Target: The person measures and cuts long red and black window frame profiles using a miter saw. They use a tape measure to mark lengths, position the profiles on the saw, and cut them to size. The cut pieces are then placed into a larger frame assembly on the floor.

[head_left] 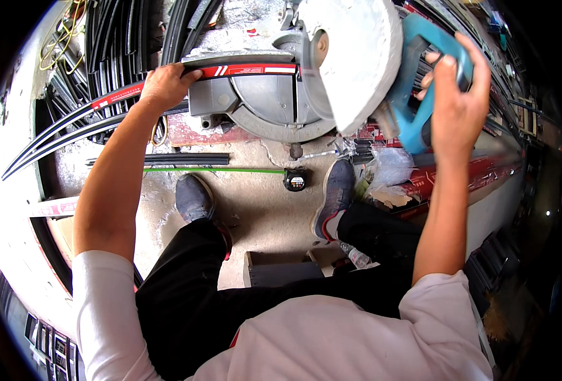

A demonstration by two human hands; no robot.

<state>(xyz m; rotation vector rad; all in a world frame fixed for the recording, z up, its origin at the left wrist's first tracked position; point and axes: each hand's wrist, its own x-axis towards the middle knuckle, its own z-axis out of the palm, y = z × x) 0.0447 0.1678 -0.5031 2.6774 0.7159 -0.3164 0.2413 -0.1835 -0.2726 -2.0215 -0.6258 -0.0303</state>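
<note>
My left hand (165, 87) is closed round a long dark profile strip (249, 70) with a red and white film on its face. The strip lies across the grey base (265, 98) of a miter saw and runs out to the left, looking bent at the picture's rim. On the right, my right hand (456, 101) wraps round the teal handle (433, 32) of the saw. Beside the strip's right end stands the saw's white-coated blade guard (366, 60); it hides where the strip ends, and the blade's cutting edge cannot be made out.
A black tape measure (295, 180) with its green tape pulled out leftward lies on the floor between my shoes. Short dark strips (192, 159) lie near it. Bundled black profiles (119, 38) fill the upper left. Clear plastic wrap (392, 166) and red-wrapped lengths (471, 174) lie at right.
</note>
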